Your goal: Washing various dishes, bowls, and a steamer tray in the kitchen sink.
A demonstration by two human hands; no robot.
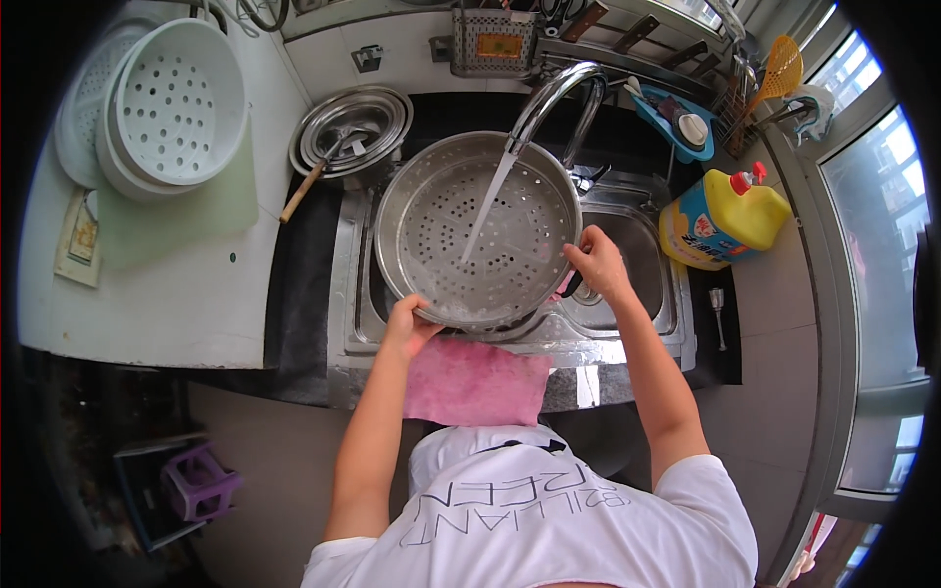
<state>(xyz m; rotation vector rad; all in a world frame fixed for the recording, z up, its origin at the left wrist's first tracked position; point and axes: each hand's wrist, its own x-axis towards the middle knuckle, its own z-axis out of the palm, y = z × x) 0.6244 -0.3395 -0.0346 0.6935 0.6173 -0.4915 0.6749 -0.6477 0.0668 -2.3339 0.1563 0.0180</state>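
Note:
A round metal steamer tray with holes in its base (478, 235) is held over the left side of the double sink (658, 309). My left hand (412, 323) grips its near left rim, thumb on top. My right hand (599, 264) pinches the rim on the right side. Water runs from the chrome faucet (559, 92) onto the perforated base. A pink cloth (478, 382) hangs over the counter's front edge below the tray. Part of something pink and black shows under the tray by my right hand.
Nested steel bowls (356, 128) with a wooden-handled utensil stand at the left. White perforated baskets (176, 103) sit on the white counter. A yellow detergent jug (720, 220) and a blue soap tray (676, 121) are on the right. Knives (636, 34) hang behind the faucet.

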